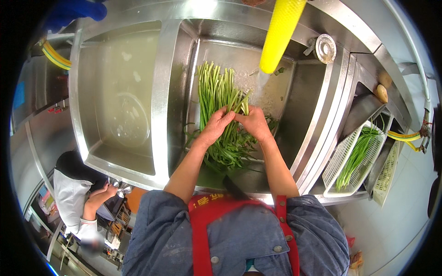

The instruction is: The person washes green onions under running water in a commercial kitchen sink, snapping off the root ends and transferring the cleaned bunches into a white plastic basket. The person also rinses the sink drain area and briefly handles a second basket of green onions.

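A large bunch of long green stalks with leafy ends, probably garlic chives (215,89), lies in the right basin of a stainless steel sink (234,26). Over the bunch, my left hand (217,126) and my right hand (255,122) meet at the fingertips, both gripping a small group of stalks whose pale cut ends point away from me. The leafy ends spread below my hands towards the near wall. Water runs from a yellow hose (281,34) into the basin, just beyond my right hand. Scraps of leaf lie on the wet basin floor.
Cloudy water stands in the left basin (117,86). A metal drain strainer (325,48) rests on the sink's far right rim. To the right, a white plastic basket (331,176) holds more green stalks (359,155). A co-worker in white (72,196) is at the lower left, holding metal items.
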Tool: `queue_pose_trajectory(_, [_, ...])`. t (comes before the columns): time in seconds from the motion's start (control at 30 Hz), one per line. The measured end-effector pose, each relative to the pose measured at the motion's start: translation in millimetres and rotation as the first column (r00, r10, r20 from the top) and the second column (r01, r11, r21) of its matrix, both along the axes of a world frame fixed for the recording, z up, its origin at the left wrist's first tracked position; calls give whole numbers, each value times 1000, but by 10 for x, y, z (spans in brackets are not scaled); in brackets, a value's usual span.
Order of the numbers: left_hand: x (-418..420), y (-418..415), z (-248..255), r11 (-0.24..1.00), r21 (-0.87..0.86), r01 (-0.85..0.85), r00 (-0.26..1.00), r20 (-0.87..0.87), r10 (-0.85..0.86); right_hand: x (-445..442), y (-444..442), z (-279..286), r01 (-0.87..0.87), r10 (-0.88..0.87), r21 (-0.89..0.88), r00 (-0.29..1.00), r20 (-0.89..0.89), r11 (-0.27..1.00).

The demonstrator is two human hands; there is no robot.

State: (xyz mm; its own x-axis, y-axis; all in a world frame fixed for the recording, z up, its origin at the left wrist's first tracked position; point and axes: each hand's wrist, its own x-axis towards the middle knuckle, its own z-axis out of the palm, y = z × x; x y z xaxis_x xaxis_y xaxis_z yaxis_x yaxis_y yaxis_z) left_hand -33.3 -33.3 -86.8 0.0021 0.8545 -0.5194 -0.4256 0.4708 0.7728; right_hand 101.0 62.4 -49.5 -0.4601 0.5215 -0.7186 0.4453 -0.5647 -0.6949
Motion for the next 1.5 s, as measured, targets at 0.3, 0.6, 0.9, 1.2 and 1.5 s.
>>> queue_pose_trajectory(0.3, [124, 26, 444, 988, -128, -86, 978, 177, 108, 76, 85, 344, 398, -428, -185, 887, -173, 899])
queue_pose_trajectory(0.6, [245, 9, 828, 972, -195, -134, 986, 69, 150, 87, 214, 363, 691, -746, -283, 606, -276, 665])
queue_pose_trajectory(0.9, [299, 45, 921, 976, -173, -132, 985, 91, 149, 72, 238, 269, 690, -712, -180, 688, -136, 701])
queue_pose_trajectory(1.2, [229, -9, 814, 961, -105, -257, 950, 157, 272, 208, 25, 339, 501, -632, -425, 730, -261, 754])
queue_pose_trajectory(1.5, [264, 18, 797, 967, -59, -249, 964, 79, 253, 62, 28, 387, 530, -618, -347, 753, -227, 773])
